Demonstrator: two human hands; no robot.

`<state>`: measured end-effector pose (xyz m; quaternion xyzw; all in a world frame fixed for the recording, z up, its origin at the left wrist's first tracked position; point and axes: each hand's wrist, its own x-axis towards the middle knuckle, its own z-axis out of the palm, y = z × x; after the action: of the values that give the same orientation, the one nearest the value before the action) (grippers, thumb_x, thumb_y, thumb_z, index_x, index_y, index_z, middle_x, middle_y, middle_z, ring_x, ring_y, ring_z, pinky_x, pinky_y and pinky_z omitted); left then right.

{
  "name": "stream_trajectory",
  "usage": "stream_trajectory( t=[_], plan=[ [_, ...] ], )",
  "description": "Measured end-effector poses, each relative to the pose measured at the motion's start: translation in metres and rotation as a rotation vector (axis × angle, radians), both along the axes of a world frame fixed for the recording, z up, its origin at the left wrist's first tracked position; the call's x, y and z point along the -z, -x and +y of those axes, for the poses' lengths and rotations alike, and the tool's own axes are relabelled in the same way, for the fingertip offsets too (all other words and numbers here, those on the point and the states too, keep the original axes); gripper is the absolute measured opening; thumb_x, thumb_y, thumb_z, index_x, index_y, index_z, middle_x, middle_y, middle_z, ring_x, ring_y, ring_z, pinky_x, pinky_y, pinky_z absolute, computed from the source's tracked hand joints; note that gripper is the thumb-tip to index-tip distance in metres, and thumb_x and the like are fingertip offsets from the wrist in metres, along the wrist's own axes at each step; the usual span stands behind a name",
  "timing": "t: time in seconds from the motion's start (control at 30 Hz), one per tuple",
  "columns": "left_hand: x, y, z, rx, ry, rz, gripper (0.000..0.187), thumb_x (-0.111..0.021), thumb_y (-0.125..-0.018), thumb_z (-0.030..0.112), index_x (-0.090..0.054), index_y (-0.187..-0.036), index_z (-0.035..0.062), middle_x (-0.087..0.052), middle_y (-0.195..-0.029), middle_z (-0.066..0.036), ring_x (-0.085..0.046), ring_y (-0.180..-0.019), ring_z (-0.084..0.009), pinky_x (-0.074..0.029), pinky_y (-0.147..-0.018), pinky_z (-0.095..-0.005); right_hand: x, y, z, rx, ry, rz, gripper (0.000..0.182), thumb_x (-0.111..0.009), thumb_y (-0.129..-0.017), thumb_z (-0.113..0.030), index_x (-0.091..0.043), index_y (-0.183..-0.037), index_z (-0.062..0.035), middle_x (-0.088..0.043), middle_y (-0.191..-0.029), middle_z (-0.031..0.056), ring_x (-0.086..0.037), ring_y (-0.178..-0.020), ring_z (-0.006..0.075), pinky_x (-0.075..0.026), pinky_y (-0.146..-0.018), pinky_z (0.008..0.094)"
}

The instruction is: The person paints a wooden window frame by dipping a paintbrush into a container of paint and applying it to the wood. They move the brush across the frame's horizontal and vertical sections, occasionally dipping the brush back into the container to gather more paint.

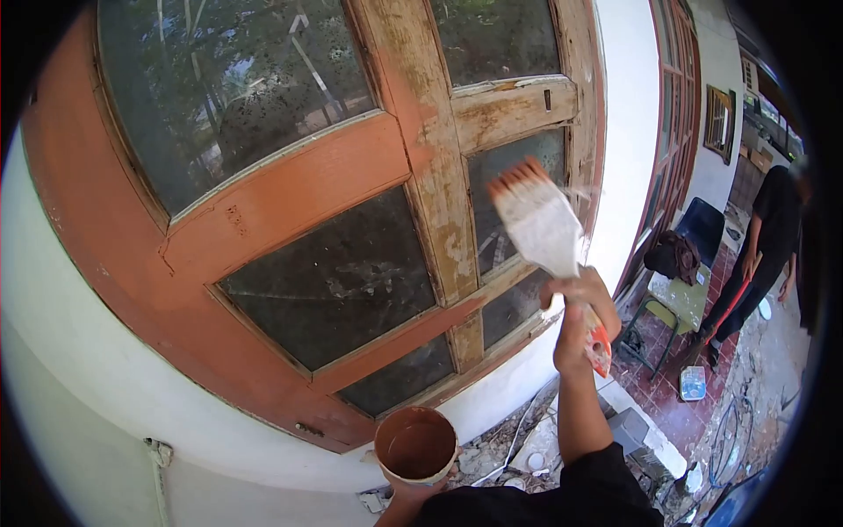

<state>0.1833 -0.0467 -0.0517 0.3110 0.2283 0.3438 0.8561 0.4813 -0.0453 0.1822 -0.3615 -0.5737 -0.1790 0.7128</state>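
My right hand (578,327) is closed round the handle of a wide paintbrush (543,230), raised bristles-up in front of the window. Reddish-brown paint coats the brush's bristle tips, while its ferrule is smeared whitish. Low in the view, my left hand (411,494) grips a small paint bucket (416,446) with brown-red paint inside; part of that hand is hidden under the bucket. The wooden window frame (290,180) is painted reddish-orange on its left part. Toward the right, its bars (445,198) show bare, worn wood with patchy old paint.
White wall (628,114) borders the window. At right, a person (768,237) in dark clothes holds a red-handled broom (738,299). Nearby stand a chair (680,294) with a dark bag on it and a blue-white container (692,384) on red tiles. Rubble (527,439) lies below.
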Motion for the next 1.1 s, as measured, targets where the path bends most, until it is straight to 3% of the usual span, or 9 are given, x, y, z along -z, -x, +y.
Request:
stream_trajectory(
  t=[0.17,0.2,0.23,0.33,0.47,0.53,0.67,0.73,1.1],
  plan=[
    [0.019,-0.005,0.010,0.039,0.249,-0.357,0.099,-0.059,-0.076,0.078,-0.041,-0.149,0.0148,-0.050,-0.139,-0.020,-0.047,-0.121,-0.0422,-0.048,-0.085,-0.0506,-0.061,0.016,0.050,0.077,-0.210,-0.142,0.035,-0.059,-0.100,-0.023,-0.064,-0.118,0.0056,-0.069,-0.086,0.0133,-0.064,-0.070,0.0197,-0.049,-0.061,0.0282],
    [0.018,-0.006,0.012,0.055,0.316,-0.442,0.100,-0.059,-0.075,0.079,-0.041,-0.149,0.0147,-0.050,-0.139,-0.020,-0.047,-0.120,-0.0424,-0.048,-0.085,-0.0506,-0.069,0.018,0.048,0.077,-0.178,-0.192,0.034,-0.061,-0.085,-0.009,-0.066,-0.115,0.0051,-0.067,-0.083,0.0146,-0.061,-0.066,0.0227,-0.049,-0.060,0.0299],
    [0.018,-0.008,0.013,0.051,0.309,-0.447,0.100,-0.059,-0.075,0.079,-0.041,-0.149,0.0147,-0.050,-0.139,-0.020,-0.047,-0.120,-0.0424,-0.048,-0.085,-0.0506,-0.075,0.020,0.046,0.079,-0.143,-0.244,0.042,-0.063,-0.071,0.005,-0.069,-0.112,0.0045,-0.065,-0.081,0.0160,-0.059,-0.062,0.0257,-0.050,-0.059,0.0317],
    [0.002,-0.014,0.012,-0.160,-0.047,-0.054,0.099,-0.059,-0.076,0.079,-0.041,-0.149,0.0152,-0.049,-0.139,-0.021,-0.047,-0.119,-0.0422,-0.049,-0.084,-0.0503,-0.080,0.019,0.042,0.107,-0.095,-0.333,0.045,-0.064,-0.067,0.006,-0.069,-0.112,0.0054,-0.061,-0.076,0.0148,-0.056,-0.060,0.0256,-0.047,-0.056,0.0324],
    [0.013,-0.006,0.020,0.066,0.280,-0.528,0.099,-0.061,-0.076,0.078,-0.039,-0.150,0.0156,-0.049,-0.139,-0.022,-0.047,-0.119,-0.0422,-0.050,-0.085,-0.0507,-0.082,0.018,0.032,0.169,-0.053,-0.413,0.046,-0.064,-0.065,0.006,-0.070,-0.110,0.0053,-0.058,-0.073,0.0127,-0.052,-0.057,0.0245,-0.044,-0.053,0.0332],
    [0.013,-0.007,0.022,0.092,0.307,-0.578,0.099,-0.061,-0.076,0.078,-0.039,-0.150,0.0156,-0.048,-0.140,-0.022,-0.047,-0.119,-0.0421,-0.050,-0.085,-0.0510,-0.081,0.017,0.024,0.172,0.055,-0.403,0.026,-0.064,-0.088,-0.013,-0.071,-0.107,0.0035,-0.058,-0.072,0.0117,-0.054,-0.059,0.0205,-0.042,-0.054,0.0301],
    [0.012,-0.009,0.022,0.073,0.229,-0.486,0.099,-0.063,-0.076,0.077,-0.039,-0.150,0.0157,-0.046,-0.141,-0.021,-0.047,-0.120,-0.0416,-0.049,-0.086,-0.0502,-0.094,0.015,0.012,0.186,0.005,-0.383,0.025,-0.063,-0.088,-0.011,-0.072,-0.108,0.0022,-0.057,-0.072,0.0119,-0.054,-0.059,0.0214,-0.042,-0.055,0.0306],
    [0.010,-0.009,0.024,0.142,0.333,-0.624,0.099,-0.063,-0.075,0.076,-0.039,-0.150,0.0157,-0.046,-0.142,-0.021,-0.047,-0.120,-0.0414,-0.049,-0.086,-0.0496,-0.104,0.023,0.019,0.210,-0.090,-0.400,0.044,-0.065,-0.066,0.009,-0.070,-0.110,0.0054,-0.059,-0.076,0.0136,-0.054,-0.061,0.0251,-0.045,-0.055,0.0343],
    [0.013,0.008,0.021,0.170,0.361,-0.679,0.108,-0.064,-0.072,0.081,-0.034,-0.153,0.0165,-0.045,-0.143,-0.021,-0.045,-0.121,-0.0399,-0.045,-0.088,-0.0463,-0.092,0.031,0.003,0.236,0.057,-0.468,0.035,-0.067,-0.077,0.007,-0.070,-0.111,0.0039,-0.057,-0.074,0.0115,-0.054,-0.062,0.0249,-0.045,-0.056,0.0356]
  ],
)
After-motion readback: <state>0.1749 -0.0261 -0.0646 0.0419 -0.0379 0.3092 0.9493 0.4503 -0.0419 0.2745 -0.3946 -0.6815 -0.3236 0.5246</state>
